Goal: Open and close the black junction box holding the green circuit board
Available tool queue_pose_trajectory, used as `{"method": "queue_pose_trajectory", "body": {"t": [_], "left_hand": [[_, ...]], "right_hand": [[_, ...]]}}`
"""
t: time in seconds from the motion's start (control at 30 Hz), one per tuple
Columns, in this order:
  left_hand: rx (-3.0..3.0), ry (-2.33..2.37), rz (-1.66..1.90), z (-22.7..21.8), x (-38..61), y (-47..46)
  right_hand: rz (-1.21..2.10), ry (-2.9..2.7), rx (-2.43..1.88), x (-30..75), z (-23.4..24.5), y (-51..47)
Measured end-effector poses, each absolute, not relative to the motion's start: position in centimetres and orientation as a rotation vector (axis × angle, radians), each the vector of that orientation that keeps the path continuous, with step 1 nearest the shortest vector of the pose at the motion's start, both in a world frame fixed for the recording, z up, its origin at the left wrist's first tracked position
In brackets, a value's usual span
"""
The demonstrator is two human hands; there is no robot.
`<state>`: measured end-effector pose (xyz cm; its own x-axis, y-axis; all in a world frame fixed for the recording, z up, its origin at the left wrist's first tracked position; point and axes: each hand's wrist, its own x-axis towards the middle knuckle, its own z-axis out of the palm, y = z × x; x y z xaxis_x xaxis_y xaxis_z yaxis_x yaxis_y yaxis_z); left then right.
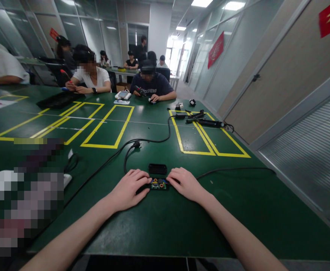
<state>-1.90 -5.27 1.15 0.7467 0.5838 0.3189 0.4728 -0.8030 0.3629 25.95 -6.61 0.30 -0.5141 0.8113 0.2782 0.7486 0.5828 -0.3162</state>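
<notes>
An opened power adapter (159, 184) lies on the table in front of me, its circuit board showing in a black lower shell. Copper-coloured coils and a yellow part stand on the board. My left hand (131, 188) is closed, with thumb and fingertips gripping the left end of the adapter. At the right end, my right hand (184, 184) has its bent fingers pressed together on the corner, partly hiding the cord there. Just beyond lies the black shell cover (157, 169), hollow side up. Cords run off on both sides.
A power plug (137, 144) and a long black cable (119, 148) lie ahead on the green table (142, 226). Black tools (198, 117) sit far right. Two people work across the table; another person's blurred arm is close on my left. A black tray (54, 100) is far left.
</notes>
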Motion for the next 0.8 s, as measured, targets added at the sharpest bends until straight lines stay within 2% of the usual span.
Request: {"method": "queue_pose_trajectory", "body": {"t": [0.2,0.43,0.8], "left_hand": [[2.741,0.871,0.735,0.6,-1.9,-5.5],[2.738,0.799,0.599,0.3,-1.2,-5.4],[2.69,0.819,0.685,0.8,-1.1,-5.6]], "right_hand": [[-0.03,-2.436,-1.311,25.1,-0.5,-6.3],[-0.045,-2.245,-1.369,25.0,-0.8,-6.1],[0.602,-1.996,-1.169,25.5,-1.3,-5.6]]}}
